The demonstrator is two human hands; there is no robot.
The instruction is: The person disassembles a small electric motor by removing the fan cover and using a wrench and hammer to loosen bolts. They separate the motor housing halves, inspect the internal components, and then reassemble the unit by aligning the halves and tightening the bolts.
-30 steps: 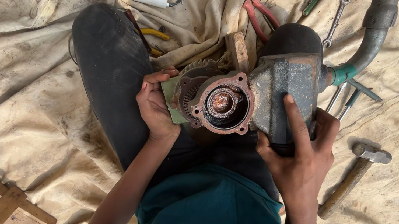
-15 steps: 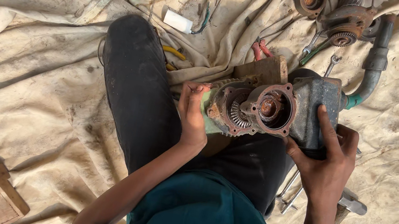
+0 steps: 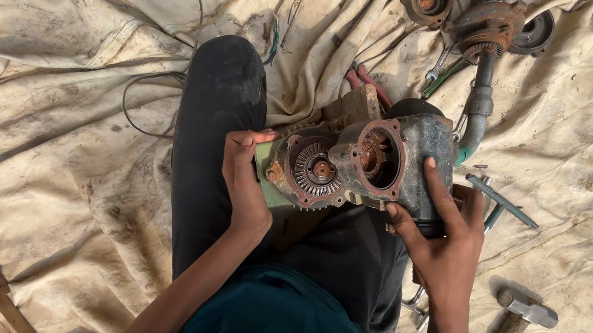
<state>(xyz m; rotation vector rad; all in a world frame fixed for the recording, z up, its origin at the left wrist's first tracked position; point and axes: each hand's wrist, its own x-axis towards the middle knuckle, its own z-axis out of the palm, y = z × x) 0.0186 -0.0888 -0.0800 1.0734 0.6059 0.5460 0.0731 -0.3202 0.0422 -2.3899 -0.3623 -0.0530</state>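
Rusty gearbox housing [image 3: 402, 165] is sitting on my lap, already split from the round toothed rotor part [image 3: 312, 171]. My right hand [image 3: 442, 241] is gripping the housing, fingers spread; my left hand [image 3: 244, 178] is clasping the rotor side. Both pieces are touching, not fully apart; other parts are lying on the cloth [image 3: 70, 70].

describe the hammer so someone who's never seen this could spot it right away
Start at the dirty canvas sheet spread on the ground and go to its lower right corner, just right of the person's right hand. The hammer lies there alone, with a worn wooden handle and a grey metal head, unlike the slim metal wrenches higher up.
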